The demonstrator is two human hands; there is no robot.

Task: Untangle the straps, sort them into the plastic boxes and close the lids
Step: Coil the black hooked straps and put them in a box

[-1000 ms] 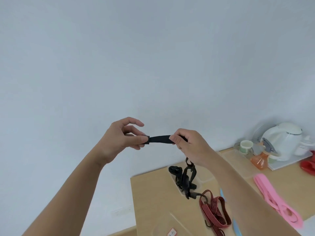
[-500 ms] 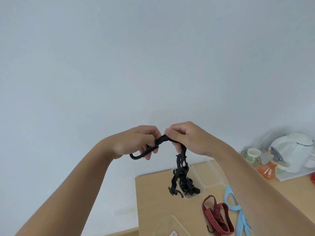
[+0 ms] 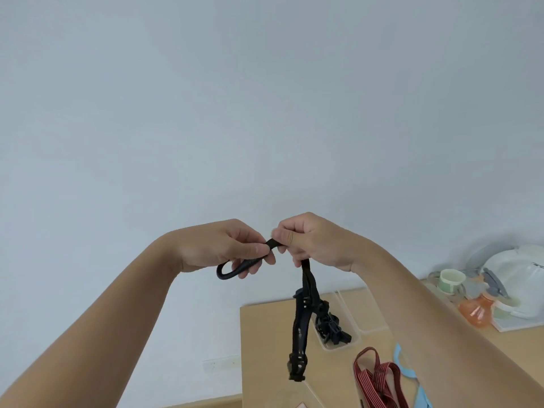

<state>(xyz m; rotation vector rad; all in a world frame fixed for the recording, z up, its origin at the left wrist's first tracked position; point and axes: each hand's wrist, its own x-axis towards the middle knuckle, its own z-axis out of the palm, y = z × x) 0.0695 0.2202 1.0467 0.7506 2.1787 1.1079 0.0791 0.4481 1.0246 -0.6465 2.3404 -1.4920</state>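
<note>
Pale wall fills my view behind a wooden table. I hold one black strap raised above the clear plastic box. My left hand grips a loop of it with curled fingers. My right hand pinches it just beside. The tail hangs down left of the box. A black bundle lies inside the box. A red striped strap and a blue strap lie on the table, nearer me than the box.
</note>
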